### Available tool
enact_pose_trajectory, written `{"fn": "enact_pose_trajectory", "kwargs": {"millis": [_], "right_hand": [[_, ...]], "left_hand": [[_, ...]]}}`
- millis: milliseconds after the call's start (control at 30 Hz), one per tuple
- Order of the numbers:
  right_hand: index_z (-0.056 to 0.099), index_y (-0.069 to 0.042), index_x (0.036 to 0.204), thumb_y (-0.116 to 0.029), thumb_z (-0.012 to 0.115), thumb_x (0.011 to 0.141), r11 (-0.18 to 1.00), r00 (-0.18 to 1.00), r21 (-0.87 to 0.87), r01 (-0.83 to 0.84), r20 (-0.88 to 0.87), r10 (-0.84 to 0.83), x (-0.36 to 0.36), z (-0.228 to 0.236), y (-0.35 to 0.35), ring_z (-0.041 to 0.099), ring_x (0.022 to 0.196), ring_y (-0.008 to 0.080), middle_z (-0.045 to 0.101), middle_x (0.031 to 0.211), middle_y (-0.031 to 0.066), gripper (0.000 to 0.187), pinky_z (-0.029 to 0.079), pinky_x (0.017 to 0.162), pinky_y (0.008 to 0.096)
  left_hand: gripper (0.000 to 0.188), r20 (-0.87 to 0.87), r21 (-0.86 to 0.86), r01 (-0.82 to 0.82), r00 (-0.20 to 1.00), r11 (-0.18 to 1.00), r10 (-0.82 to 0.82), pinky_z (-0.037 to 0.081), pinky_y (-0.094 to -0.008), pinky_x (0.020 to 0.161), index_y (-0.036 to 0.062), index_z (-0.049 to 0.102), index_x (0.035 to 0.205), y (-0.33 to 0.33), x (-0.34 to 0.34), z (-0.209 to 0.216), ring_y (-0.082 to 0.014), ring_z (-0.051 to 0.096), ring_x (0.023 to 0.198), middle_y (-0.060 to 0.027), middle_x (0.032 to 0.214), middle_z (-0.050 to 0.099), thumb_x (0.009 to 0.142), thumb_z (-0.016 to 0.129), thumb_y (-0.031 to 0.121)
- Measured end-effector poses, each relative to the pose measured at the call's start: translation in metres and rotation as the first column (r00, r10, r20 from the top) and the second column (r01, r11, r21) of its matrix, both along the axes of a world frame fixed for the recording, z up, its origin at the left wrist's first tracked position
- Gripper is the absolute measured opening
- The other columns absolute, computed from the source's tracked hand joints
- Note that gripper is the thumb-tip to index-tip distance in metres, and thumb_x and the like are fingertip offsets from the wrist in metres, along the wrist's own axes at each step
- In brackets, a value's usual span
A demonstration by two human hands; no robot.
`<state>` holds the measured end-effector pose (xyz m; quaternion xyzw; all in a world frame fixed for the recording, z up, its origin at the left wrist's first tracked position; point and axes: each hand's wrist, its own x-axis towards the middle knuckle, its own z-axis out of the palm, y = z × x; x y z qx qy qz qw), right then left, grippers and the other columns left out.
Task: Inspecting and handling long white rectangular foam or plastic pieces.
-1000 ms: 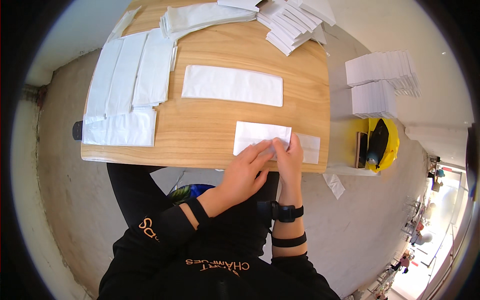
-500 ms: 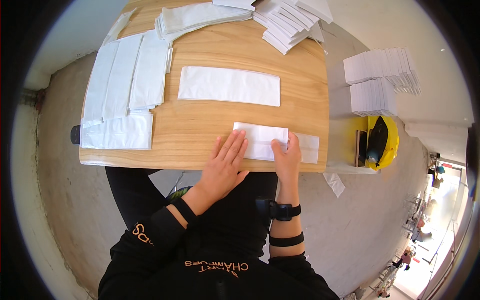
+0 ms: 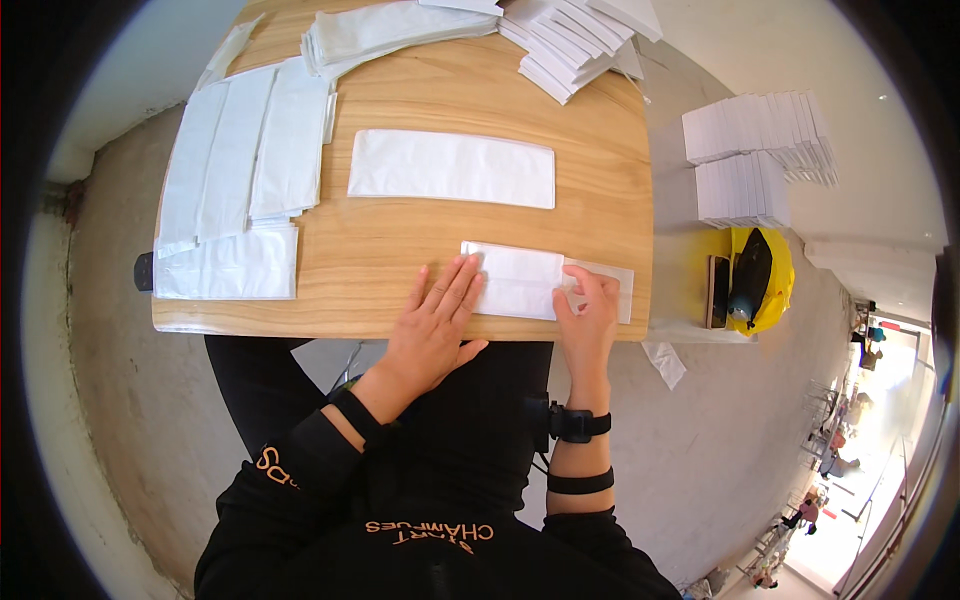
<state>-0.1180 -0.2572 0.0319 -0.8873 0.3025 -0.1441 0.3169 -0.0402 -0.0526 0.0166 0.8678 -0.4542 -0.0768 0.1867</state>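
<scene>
In front of me, at the near edge of the wooden table, lies a folded white sheet [image 3: 520, 282]. A translucent strip [image 3: 622, 297] sticks out past its right end. My left hand [image 3: 435, 322] lies flat, fingers stretched, with its fingertips on the sheet's left end. At the right end is my right hand [image 3: 588, 312], over the strip; its thumb and bent forefinger are a little apart, with nothing seen between them. The other fingers curl in. Farther back, a flat white rectangular sleeve [image 3: 452, 168] lies lengthwise, touched by neither hand.
Stacks of white sleeves [image 3: 235, 155] cover the table's left side, and another pile [image 3: 400, 35] lies at the back. White folded pieces [image 3: 575, 45] are heaped at the back right. Beyond the table's right edge stand stacked white pieces [image 3: 745, 160], a yellow bag [image 3: 783, 285] and a phone [image 3: 717, 292].
My right thumb has come off the top of the sheet's right end, and that hand has shifted slightly right. The sheet's right end now lies flatter. My left hand stays flat on it.
</scene>
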Motion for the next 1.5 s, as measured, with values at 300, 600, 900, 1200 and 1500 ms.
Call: {"fn": "enact_pose_trajectory", "kwargs": {"millis": [300,600,900,1200,1500], "right_hand": [[0.065,-0.011,0.106,-0.005,0.072,0.073,0.979,0.988,0.160,-0.126,-0.065,0.137,-0.004,0.003,-0.012,0.055,0.087,0.0235,0.050,0.094,0.0085,0.035,0.048,0.079,0.0335],[0.063,-0.011,0.102,-0.007,0.071,0.075,0.986,0.982,0.089,-0.140,-0.111,0.150,0.019,0.009,-0.020,0.058,0.081,0.0233,0.054,0.092,0.0087,0.028,0.048,0.072,0.0354],[0.063,-0.010,0.099,-0.008,0.068,0.077,0.969,0.983,-0.172,-0.178,-0.082,0.166,0.105,-0.005,-0.028,0.058,0.090,0.0268,0.055,0.100,0.0089,0.023,0.049,0.075,0.0379],[0.064,-0.012,0.092,-0.010,0.069,0.076,0.988,0.981,-0.058,-0.143,-0.140,0.133,0.122,-0.022,-0.046,0.057,0.089,0.0268,0.052,0.095,0.0086,0.017,0.049,0.074,0.0375],[0.062,-0.008,0.110,-0.017,0.077,0.074,0.967,0.971,-0.147,-0.206,0.090,0.220,0.118,-0.003,-0.003,0.053,0.105,0.0295,0.050,0.114,0.0133,0.041,0.046,0.087,0.0382]], "left_hand": [[0.087,-0.006,-0.033,0.033,0.999,0.999,-0.034,0.017,-0.0483,0.117,0.0002,0.034,0.145,0.004,0.005,0.005,-0.0285,0.025,0.144,-0.0158,0.155,0.027,0.078,0.069,0.043],[0.053,-0.095,-0.245,-0.181,0.982,0.953,0.162,0.029,-0.0494,0.110,0.0026,0.053,0.124,-0.002,0.029,-0.002,-0.0320,0.041,0.130,-0.0157,0.136,0.047,0.079,0.071,0.024],[0.030,0.108,-0.379,-0.216,0.955,0.900,0.275,0.040,-0.0429,0.098,0.0042,0.061,0.103,-0.005,0.125,-0.003,-0.0289,0.053,0.111,-0.0098,0.112,0.058,0.074,0.069,0.008],[0.009,0.141,-0.406,-0.203,0.949,0.891,0.280,0.043,-0.0401,0.086,0.0078,0.060,0.083,-0.012,0.141,-0.006,-0.0272,0.055,0.093,-0.0065,0.093,0.056,0.076,0.066,0.005],[0.008,-0.060,-0.449,-0.354,0.928,0.820,0.368,0.044,-0.0415,0.085,0.0085,0.061,0.083,-0.008,0.144,-0.011,-0.0314,0.055,0.091,-0.0089,0.093,0.059,0.077,0.066,0.008]]}}
